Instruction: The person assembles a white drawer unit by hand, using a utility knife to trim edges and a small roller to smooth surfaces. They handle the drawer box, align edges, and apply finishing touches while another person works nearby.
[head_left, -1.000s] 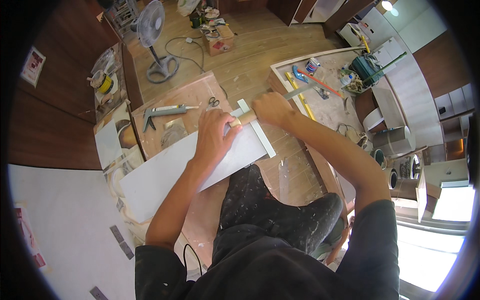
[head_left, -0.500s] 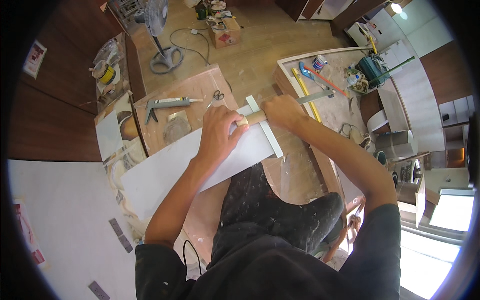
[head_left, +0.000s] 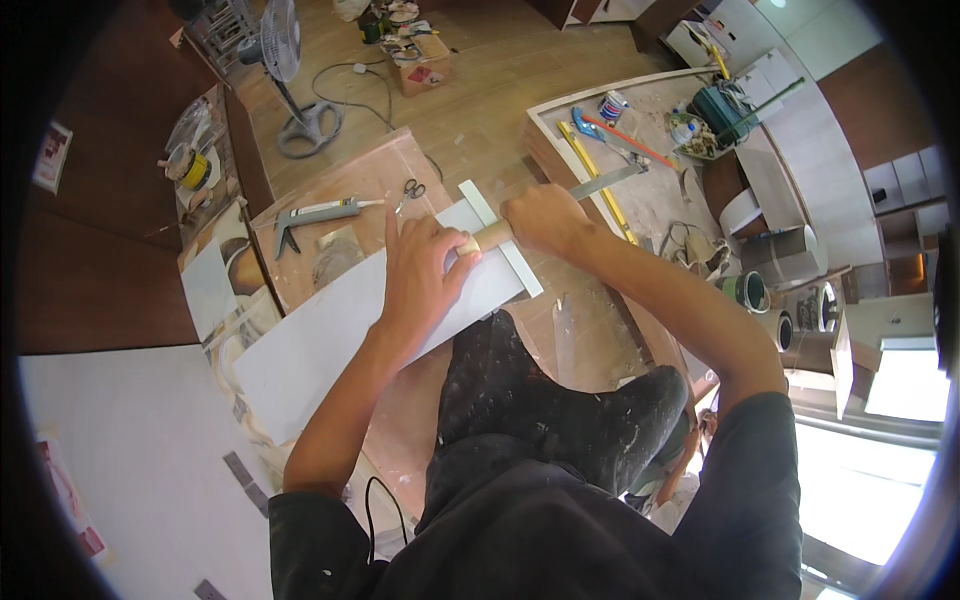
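Standing on a cluttered ledge at the far left is a yellow-banded pot, and beyond it, a little to the right, a grey fan rises from the floor. Next comes a pinkish, dusty workbench with a grey caulking gun lying on it. Slanting over that bench is a long white board, and just past it lies 1 pair of dark-handled scissors.

Over the board I see the left hand, its thumb and fingertips pinching the near end of a short, pale wooden piece; its outermost finger is stretched away from the rest. That wooden piece sits above the board's right end, crossing a narrow white strip that runs along the edge.

At the other end of it is the right hand, curled tight into a fist. Out of the fist's far side sticks a flat grey blade, gripped there; I can't tell how blade and wood meet, since the knuckles cover that spot.

The blade passes over a yellow level on a 2nd bench, framed in wood. There a blue-handled tool and an orange rod lie close together, with a small can near them. Farther right sits a dark green box, then a grey cylinder.
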